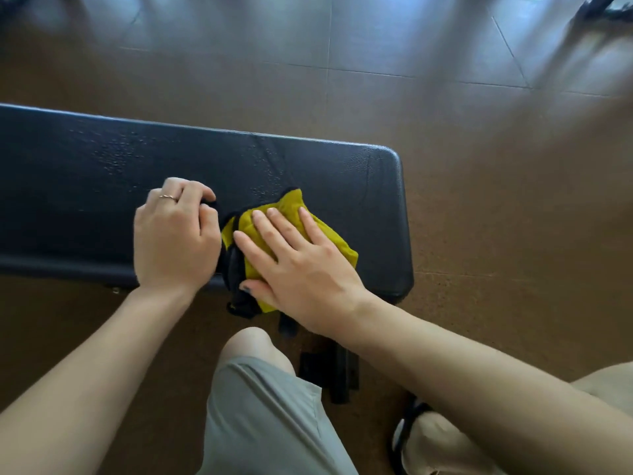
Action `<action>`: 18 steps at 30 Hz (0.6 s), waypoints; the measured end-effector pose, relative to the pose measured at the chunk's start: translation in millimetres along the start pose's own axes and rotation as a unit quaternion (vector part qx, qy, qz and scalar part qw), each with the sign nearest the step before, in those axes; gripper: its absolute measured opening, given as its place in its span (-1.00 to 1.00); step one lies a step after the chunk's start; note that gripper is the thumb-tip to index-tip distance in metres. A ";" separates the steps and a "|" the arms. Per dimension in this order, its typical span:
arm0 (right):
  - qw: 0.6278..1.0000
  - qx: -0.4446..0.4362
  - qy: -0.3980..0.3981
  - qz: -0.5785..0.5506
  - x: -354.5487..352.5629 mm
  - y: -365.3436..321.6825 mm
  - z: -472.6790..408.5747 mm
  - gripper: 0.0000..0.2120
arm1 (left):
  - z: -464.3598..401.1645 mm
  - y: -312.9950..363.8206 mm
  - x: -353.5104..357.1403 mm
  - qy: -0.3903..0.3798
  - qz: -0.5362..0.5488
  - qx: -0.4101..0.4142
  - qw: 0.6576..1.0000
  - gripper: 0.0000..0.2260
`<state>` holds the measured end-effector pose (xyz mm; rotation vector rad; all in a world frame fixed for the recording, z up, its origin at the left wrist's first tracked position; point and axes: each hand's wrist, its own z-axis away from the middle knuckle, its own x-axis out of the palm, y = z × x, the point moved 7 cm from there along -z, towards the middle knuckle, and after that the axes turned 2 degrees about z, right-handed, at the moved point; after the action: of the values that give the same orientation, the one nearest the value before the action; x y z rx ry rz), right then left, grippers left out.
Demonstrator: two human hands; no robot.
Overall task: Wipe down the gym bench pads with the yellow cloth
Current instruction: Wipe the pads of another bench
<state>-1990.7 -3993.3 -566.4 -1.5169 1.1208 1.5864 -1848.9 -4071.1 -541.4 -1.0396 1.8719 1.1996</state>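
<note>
The long dark blue padded gym bench (pixel 102 186) runs left to right. Near its right end, the right hand (pixel 294 265) presses flat on the crumpled yellow black-edged cloth (pixel 335 241); the left hand (pixel 174 241) pinches its black edge.

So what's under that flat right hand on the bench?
The right hand lies flat on the yellow cloth, which rests on the dark bench pad. The cloth's black trim shows beside the left hand. The pad beneath the cloth is covered.

Cloth (pixel 291 234) lies on the bench pad (pixel 102 173) near its right end — apparently overhanging the near edge.
</note>
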 end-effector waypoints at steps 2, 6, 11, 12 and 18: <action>1.000 0.005 0.017 -0.014 -2.3 0.3 0.1 -0.40 | 1.2 -0.7 0.1 0.004 0.010 -0.009 1.000 -0.71; 1.000 0.014 0.025 -0.009 0.7 28.6 46.3 -0.44 | 7.7 -0.3 -1.8 0.001 0.009 0.016 1.000 -0.70; 1.000 0.027 -0.008 -0.004 4.9 59.9 81.5 -0.44 | 9.9 0.7 -0.5 0.006 0.007 0.008 1.000 -0.68; 0.999 0.029 -0.014 -0.011 4.5 58.1 77.1 -0.43 | 10.1 1.1 -0.4 0.008 0.008 0.007 1.000 -0.69; 0.994 0.036 -0.019 -0.101 2.1 45.9 -12.3 -0.45 | 8.6 1.9 0.3 0.022 0.014 -0.004 1.000 -0.72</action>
<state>-2027.1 -4023.5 -561.8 -1.4964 0.9610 1.4180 -1849.7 -4062.6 -543.9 -1.0552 1.9214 1.2098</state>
